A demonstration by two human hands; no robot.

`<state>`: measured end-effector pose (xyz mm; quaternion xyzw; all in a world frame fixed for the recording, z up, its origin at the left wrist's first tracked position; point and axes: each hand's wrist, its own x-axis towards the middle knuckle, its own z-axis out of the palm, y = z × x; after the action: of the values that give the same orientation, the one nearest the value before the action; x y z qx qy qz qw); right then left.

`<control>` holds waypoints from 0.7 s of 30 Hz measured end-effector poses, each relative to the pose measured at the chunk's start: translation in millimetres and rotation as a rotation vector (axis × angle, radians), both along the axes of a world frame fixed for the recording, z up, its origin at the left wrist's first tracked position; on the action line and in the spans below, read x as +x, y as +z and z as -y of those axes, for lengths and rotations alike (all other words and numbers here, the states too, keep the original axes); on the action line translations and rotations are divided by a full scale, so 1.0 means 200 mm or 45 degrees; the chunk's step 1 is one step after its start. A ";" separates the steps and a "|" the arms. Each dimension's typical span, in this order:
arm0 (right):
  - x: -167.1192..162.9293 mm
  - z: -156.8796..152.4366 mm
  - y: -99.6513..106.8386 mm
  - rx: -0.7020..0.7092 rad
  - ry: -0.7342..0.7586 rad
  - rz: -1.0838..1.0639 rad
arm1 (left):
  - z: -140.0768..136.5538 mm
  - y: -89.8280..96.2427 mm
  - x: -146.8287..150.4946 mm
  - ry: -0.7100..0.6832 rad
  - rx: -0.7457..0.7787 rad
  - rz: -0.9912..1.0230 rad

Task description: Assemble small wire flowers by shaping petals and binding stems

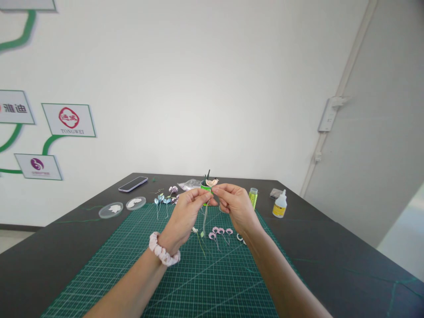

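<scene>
My left hand [190,210] and my right hand [236,205] meet fingertip to fingertip above the cutting mat, both closed in a pinch. Just over the fingertips shows a small pale peach flower [212,182], its stem apparently between my left thumb and finger. A thin greyish-green strand [205,221] hangs down below the left fingers. Whatever the right fingertips pinch is too small to make out. Behind the hands stands a green can [204,186] with dark tools in it. Beneath them lie a white bud on a stem [194,230] and several mauve petal loops on wires [221,231].
A green cutting mat [132,265] covers the black table's middle. At left are blue wired leaves [161,198], two clear dishes [111,210] with white pieces, and a phone [133,184]. At right stand a green thread spool [253,196] and a glue bottle [280,205].
</scene>
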<state>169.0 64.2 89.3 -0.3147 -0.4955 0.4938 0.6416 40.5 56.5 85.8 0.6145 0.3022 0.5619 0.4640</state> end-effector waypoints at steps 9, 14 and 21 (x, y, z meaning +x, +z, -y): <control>0.00 0.00 0.00 -0.002 -0.011 -0.009 | 0.00 0.01 0.00 0.001 0.000 -0.008; 0.00 0.00 0.01 -0.007 -0.020 -0.015 | 0.00 0.00 0.00 0.000 0.021 -0.010; -0.01 0.01 0.02 -0.018 -0.067 0.003 | 0.00 0.00 0.00 0.048 0.001 -0.012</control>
<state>167.8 62.8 92.4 -0.3325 -0.4843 0.4799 0.6516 40.7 56.2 86.2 0.6115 0.3157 0.5677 0.4518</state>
